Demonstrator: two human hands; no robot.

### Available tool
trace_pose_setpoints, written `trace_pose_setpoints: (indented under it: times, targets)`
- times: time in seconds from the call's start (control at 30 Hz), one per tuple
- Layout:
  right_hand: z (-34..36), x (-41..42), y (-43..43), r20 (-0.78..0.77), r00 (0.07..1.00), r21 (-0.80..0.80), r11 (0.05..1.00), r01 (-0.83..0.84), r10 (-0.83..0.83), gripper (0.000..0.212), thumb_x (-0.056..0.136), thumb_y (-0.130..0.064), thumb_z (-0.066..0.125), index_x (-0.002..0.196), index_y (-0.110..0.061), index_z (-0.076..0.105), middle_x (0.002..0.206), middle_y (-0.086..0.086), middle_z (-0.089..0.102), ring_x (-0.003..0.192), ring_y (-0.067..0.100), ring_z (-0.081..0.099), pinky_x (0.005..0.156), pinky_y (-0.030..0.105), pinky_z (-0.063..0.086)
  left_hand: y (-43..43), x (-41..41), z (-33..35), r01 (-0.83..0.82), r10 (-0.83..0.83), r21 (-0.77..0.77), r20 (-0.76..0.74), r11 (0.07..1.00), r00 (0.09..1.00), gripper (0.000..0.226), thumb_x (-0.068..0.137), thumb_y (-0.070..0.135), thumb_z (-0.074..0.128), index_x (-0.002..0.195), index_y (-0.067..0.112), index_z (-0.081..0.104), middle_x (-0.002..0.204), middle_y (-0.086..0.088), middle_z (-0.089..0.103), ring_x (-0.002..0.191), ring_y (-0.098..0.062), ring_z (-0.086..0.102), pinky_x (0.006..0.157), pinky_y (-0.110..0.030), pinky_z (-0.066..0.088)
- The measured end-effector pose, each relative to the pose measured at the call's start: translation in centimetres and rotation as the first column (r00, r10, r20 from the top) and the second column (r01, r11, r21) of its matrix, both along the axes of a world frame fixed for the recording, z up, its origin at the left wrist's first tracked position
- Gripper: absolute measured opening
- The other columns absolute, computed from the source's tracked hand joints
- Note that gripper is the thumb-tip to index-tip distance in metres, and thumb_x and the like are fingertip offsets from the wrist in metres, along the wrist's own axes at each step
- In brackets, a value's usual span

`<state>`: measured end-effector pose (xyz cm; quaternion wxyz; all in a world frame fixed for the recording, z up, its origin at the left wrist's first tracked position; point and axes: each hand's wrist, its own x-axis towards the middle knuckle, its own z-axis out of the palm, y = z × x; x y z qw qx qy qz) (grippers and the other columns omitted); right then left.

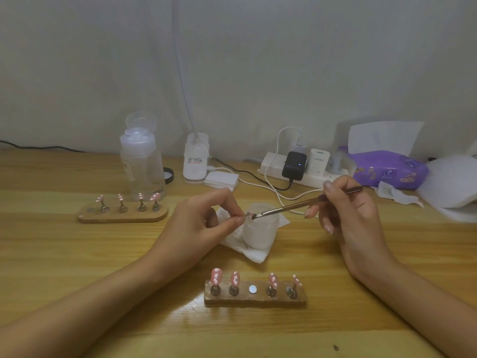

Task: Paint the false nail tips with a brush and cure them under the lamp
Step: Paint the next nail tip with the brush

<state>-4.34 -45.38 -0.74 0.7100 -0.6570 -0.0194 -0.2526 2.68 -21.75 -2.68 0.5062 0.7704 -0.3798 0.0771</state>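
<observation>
Brush (296, 204) pinched in my right hand (353, 220) touches the nail tip (249, 213). My left hand (204, 223) pinches that tip, mid tabletop (90, 244).

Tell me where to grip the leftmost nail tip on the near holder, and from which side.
Probably pinch its metal stand below the pink leftmost nail tip, coming from the left end of the near holder: the painted face points up, and a neighbouring tip stands close on its right.

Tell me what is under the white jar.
A white paper tissue lies under the jar, on the table. The part beneath the jar and behind the left hand is hidden.
</observation>
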Motion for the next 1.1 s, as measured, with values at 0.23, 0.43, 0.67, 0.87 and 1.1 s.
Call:
trace_pose_setpoints:
  times: [0.23, 0.43, 0.67, 0.87, 1.1]
  targets:
    - [0.1, 0.1, 0.2, 0.054, 0.998, 0.005, 0.999, -0.038, 0.038, 0.021, 0.089, -0.034, 0.057, 0.069, -0.028, 0.059, 0.068, 0.012, 0.071, 0.037, 0.011, 0.042, 0.039, 0.018, 0.037, 0.0, 0.0, 0.0, 0.007, -0.007, -0.001, 0.004, 1.000, 1.000, 0.009, 0.087, 0.017, 0.073, 0.083, 0.023, 0.068, 0.063, 0.027, 0.060, 0.047, -0.001, 0.044, 0.049, -0.007, 0.033]
    - [-0.1, 0.1, -0.3, 0.035, 0.999, -0.041, 0.999, 0.007, -0.005, 0.020, 0.091, -0.031, 0.056, 0.074, -0.022, 0.055, 0.067, 0.014, 0.070, 0.037, 0.012, 0.042, 0.040, 0.019, 0.037, 0.0, 0.2, -0.2, -0.016, 0.015, 0.012, 0.037, 1.000, 0.999, 0.009, 0.086, 0.021, 0.073, 0.083, 0.027, 0.068, 0.067, 0.027, 0.061, 0.049, -0.002, 0.045, 0.051, -0.007, 0.034]
    - [0.0, -0.1, -0.5, 0.021, 0.997, 0.026, 0.997, 0.068, -0.068, 0.024, 0.099, -0.024, 0.053, 0.075, -0.019, 0.053, 0.064, 0.010, 0.069, 0.037, 0.010, 0.040, 0.039, 0.017, 0.034, 0.7, -0.9, 4.2, -0.121, 0.156, -0.139, 0.283, 0.983, 0.946, 0.011, 0.087, 0.025, 0.071, 0.097, 0.020, 0.067, 0.089, 0.020, 0.070, 0.060, -0.010, 0.062, 0.049, -0.029, 0.051]
    - [-0.1, 0.0, -0.3, 0.014, 0.998, 0.012, 0.998, 0.059, -0.059, 0.023, 0.101, -0.019, 0.050, 0.078, -0.015, 0.049, 0.059, 0.008, 0.067, 0.036, 0.011, 0.040, 0.039, 0.019, 0.032, 1.8, -2.9, 8.2, -0.078, 0.110, -0.081, 0.559, 0.994, 0.822, 0.007, 0.091, 0.019, 0.070, 0.096, 0.016, 0.066, 0.091, 0.016, 0.069, 0.069, -0.005, 0.061, 0.047, -0.026, 0.046]
    - [-0.1, -0.2, -0.1, 0.020, 0.999, -0.002, 0.999, 0.035, -0.035, 0.023, 0.101, -0.017, 0.049, 0.078, -0.016, 0.051, 0.058, 0.008, 0.066, 0.037, 0.011, 0.041, 0.040, 0.019, 0.035, 1.3, -5.0, 4.0, 0.084, -0.100, 0.055, 0.471, 0.995, 0.877, 0.016, 0.084, 0.023, 0.071, 0.091, 0.008, 0.074, 0.094, 0.004, 0.075, 0.095, -0.015, 0.065, 0.071, -0.025, 0.055]
